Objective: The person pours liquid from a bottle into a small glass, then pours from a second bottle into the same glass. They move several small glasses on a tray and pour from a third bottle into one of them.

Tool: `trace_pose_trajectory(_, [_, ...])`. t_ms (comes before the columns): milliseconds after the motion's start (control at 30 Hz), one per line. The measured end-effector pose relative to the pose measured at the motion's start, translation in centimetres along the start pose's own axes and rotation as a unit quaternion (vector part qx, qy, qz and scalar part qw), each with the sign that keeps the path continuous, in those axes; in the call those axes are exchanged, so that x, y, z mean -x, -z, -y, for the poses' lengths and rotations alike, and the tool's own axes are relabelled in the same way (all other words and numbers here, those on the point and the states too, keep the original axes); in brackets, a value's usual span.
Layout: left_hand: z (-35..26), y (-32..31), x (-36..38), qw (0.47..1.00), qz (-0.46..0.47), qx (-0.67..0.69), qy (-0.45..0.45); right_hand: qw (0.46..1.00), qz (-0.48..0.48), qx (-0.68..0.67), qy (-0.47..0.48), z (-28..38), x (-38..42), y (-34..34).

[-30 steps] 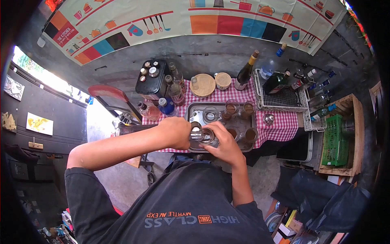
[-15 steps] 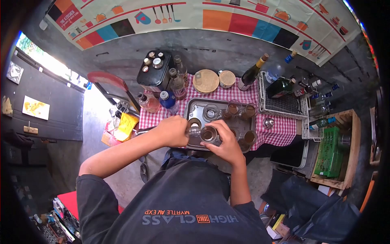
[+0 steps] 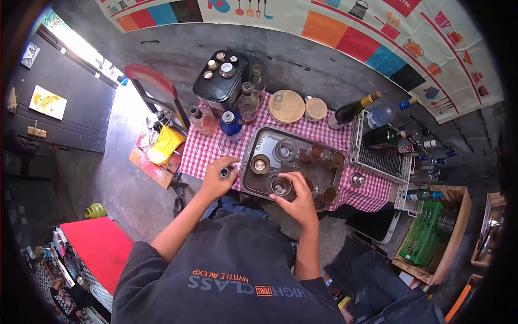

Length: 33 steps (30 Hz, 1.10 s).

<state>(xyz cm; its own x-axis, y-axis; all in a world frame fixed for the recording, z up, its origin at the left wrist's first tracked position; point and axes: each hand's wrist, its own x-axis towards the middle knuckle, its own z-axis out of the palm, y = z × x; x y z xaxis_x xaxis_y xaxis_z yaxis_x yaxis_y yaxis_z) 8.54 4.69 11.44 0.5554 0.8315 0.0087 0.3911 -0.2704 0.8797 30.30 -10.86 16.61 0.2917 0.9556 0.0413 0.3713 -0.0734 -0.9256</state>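
Observation:
My right hand (image 3: 297, 201) is wrapped round a drinking glass (image 3: 280, 185) with dark liquid, at the front of the metal tray (image 3: 260, 186). Left of the tray, over the checkered cloth (image 3: 197, 160), my left hand (image 3: 218, 179) grips a bottle (image 3: 224, 173), seen from above by its open mouth; its body is mostly hidden. Also on the tray are an empty-looking glass (image 3: 284, 150), a round metal-centred vessel (image 3: 260, 164) and several glasses of brown liquid, one of them at the right (image 3: 337, 159).
Behind the tray stand a pink bottle (image 3: 204, 122), a blue bottle (image 3: 231, 125), a black canister (image 3: 220, 81), a round wooden board (image 3: 286, 106) and a dark bottle (image 3: 350, 112). At the right are a wire rack (image 3: 380, 156) and a wooden crate (image 3: 457, 227).
My left hand has moved left, away from the glass, and the bottle in it has gone from tilted to upright. My right hand still holds the glass. The head view has turned.

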Motion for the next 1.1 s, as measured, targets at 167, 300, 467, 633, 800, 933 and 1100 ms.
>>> trace_pose_trajectory(167, [3.1,-1.5,0.4,0.994,-0.005,-0.099,-0.046,0.999,0.030,0.012,-0.011,-0.8,-1.3,-0.3])
trace_pose_trajectory(300, [2.7,-1.3,-1.1,0.986,-0.029,-0.152,-0.061,0.998,0.050,0.015,-0.023,-1.4,-2.6,-0.9])
trace_pose_trajectory(467, [2.6,-0.6,-2.1,0.976,-0.034,-0.206,-0.058,0.996,0.076,0.030,-0.021,-2.2,-3.6,-1.5])
trace_pose_trajectory(633, [3.7,0.7,-2.0,0.972,-0.048,-0.222,-0.054,0.995,0.073,0.044,-0.057,-3.6,-4.4,-2.6])
trace_pose_trajectory(800, [5.8,2.3,-2.4,0.976,-0.037,-0.205,-0.060,0.992,0.051,0.075,-0.086,-5.1,-4.7,-4.4])
trace_pose_trajectory(933, [6.1,3.3,-2.6,0.975,-0.025,-0.206,-0.076,0.992,0.016,0.085,-0.093,-6.7,-4.4,-6.6])
trace_pose_trajectory(1100, [7.1,4.5,-3.6,0.977,-0.018,-0.182,-0.106,0.986,-0.005,0.116,-0.122,-7.9,-4.4,-8.5])
